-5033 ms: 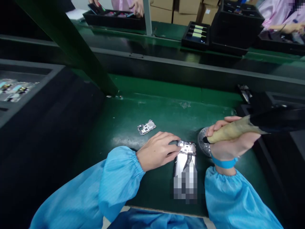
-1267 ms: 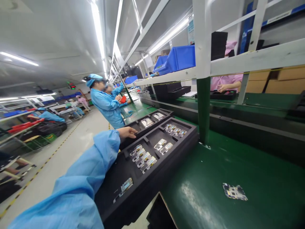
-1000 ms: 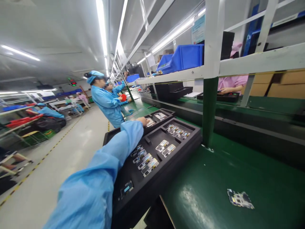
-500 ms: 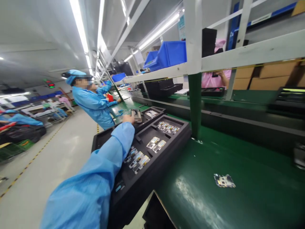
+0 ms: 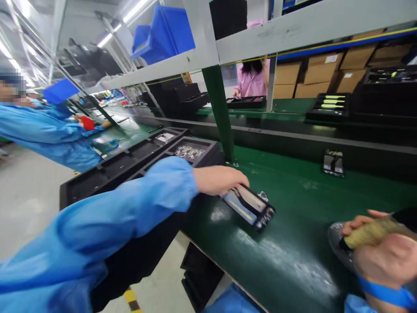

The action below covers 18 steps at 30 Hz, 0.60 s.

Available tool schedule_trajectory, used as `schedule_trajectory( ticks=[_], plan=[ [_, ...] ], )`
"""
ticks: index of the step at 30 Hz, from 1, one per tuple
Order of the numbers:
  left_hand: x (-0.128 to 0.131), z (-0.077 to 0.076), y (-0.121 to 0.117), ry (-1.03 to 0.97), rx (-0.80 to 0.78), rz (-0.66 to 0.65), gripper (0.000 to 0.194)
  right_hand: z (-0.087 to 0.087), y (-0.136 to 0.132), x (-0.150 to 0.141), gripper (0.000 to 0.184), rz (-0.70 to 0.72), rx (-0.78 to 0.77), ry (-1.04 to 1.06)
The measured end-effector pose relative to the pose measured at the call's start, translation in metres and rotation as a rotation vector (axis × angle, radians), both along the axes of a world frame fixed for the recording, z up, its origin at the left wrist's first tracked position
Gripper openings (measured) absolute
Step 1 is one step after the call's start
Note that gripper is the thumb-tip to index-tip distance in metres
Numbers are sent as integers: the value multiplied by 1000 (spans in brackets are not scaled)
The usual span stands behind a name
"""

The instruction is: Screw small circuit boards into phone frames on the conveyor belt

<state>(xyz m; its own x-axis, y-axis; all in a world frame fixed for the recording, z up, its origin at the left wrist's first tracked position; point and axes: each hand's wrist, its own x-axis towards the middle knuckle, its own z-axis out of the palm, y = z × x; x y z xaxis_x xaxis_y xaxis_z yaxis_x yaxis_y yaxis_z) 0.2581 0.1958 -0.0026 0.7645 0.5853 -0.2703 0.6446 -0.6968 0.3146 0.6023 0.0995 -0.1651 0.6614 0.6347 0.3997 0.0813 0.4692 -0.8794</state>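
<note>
My left hand (image 5: 224,179), in a blue sleeve, grips an opened phone body (image 5: 241,208) by its far end, tilted over the green bench. A small circuit board (image 5: 262,196) lies behind the phone, partly hidden by it. At the lower right, my right hand (image 5: 384,258), with a blue band at the wrist, is wrapped round a thick tool with a yellowish taped handle (image 5: 371,232). The tool's kind does not show. Beside and under those fingers is a clear round dish (image 5: 335,239), its contents hidden.
Black foam trays (image 5: 78,195) stand left, one holding circuit boards (image 5: 189,152). Another phone body (image 5: 333,163) lies at the bench's back, near a long black ledge (image 5: 280,137). A green post (image 5: 220,113) rises behind my left hand. A co-worker in blue (image 5: 48,130) is at left.
My left hand has come from over the trays to the right, bringing the phone body over the bench. The view has turned right, and my right hand with the taped tool now shows.
</note>
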Motion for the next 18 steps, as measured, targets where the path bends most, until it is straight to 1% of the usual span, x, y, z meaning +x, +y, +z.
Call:
schedule_trajectory(
  ticks=[1, 2, 4, 6, 8, 11, 13, 14, 15, 16, 17, 18],
  plan=[
    [30, -18, 1, 28, -8, -111, 29, 2, -1, -3, 47, -14, 7, 4],
    [56, -37, 3, 51, 4, -191, 25, 3, -2, -5, 48, -23, 8, 4],
    [98, -69, 5, 47, 55, -309, 22, 4, -2, -7, 51, -20, 2, 1],
    [127, -93, 6, 3, 121, -411, 23, 1, -3, -7, 54, -26, -5, -15],
    [145, -109, 5, -55, 195, -501, 24, -2, -2, -6, 57, -31, -6, -26],
    [160, -124, 0, -98, 310, -583, 21, -5, -3, -6, 56, -17, -8, -35],
    [160, -132, -5, -121, 357, -591, 23, -6, -4, -6, 54, -11, 2, -39],
    [157, -136, -8, -151, 365, -573, 27, -6, -4, -6, 54, -7, 7, -42],
    [150, -139, -10, -195, 360, -532, 32, -6, -5, -6, 54, -5, 13, -43],
    [141, -142, -13, -247, 346, -462, 35, -6, -5, -6, 54, -5, 19, -43],
    [129, -146, -16, -298, 335, -357, 37, -6, -5, -6, 55, -2, 22, -41],
    [115, -149, -19, -337, 340, -216, 37, -6, -5, -6, 54, 4, 24, -35]
  ],
)
